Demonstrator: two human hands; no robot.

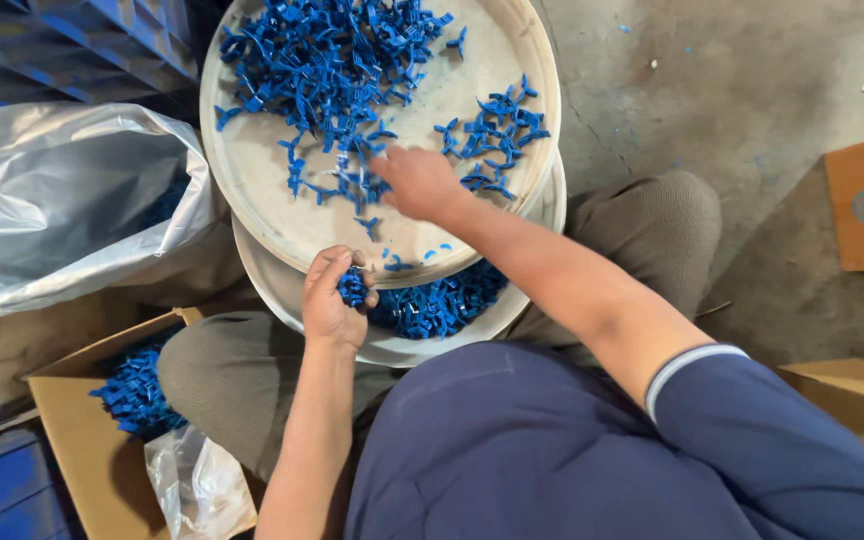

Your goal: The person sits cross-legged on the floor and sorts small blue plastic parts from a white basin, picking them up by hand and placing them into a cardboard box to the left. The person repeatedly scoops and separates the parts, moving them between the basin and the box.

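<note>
Head view: two stacked round trays (252, 170), left hand (332, 300) fingers clenched on blue plastic pieces (353, 288), right hand (417, 182) loosely open.

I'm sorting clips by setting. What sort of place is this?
Probably a small workshop or factory floor: a round tray heaped with small blue plastic parts, a cardboard box holding more, on a bare concrete floor.

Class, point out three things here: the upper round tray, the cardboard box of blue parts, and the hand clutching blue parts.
Upper round tray (252, 170), head view, bare patch near its left rim.
Cardboard box (72, 440), head view, front wall.
Left hand (332, 300), head view, back of the fist.
</note>
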